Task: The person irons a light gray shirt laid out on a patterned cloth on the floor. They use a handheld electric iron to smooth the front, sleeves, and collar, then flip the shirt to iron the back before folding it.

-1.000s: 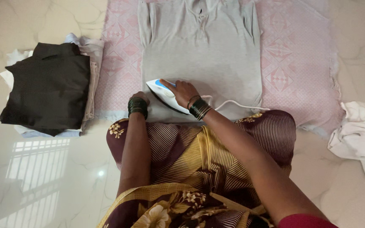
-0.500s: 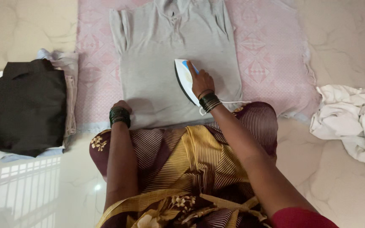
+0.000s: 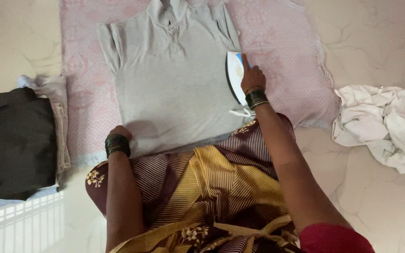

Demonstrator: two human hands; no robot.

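While Iron Rests at Shirt's Right Edge

Seen from the head camera, the right hand [image 3: 252, 78] closes its grip around the white and blue iron [image 3: 235, 75], which sits on the grey polo shirt [image 3: 174, 89] spread over a pink cloth [image 3: 282, 42]. The left hand [image 3: 120, 132] presses the shirt's hem, its fingers hidden.

White-blue iron [image 3: 235, 74] on flat grey shirt's [image 3: 169, 89] right edge

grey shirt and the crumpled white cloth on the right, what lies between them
In the head view: the white iron at the grey shirt's edge, pink mat, then bare floor before the white cloth.
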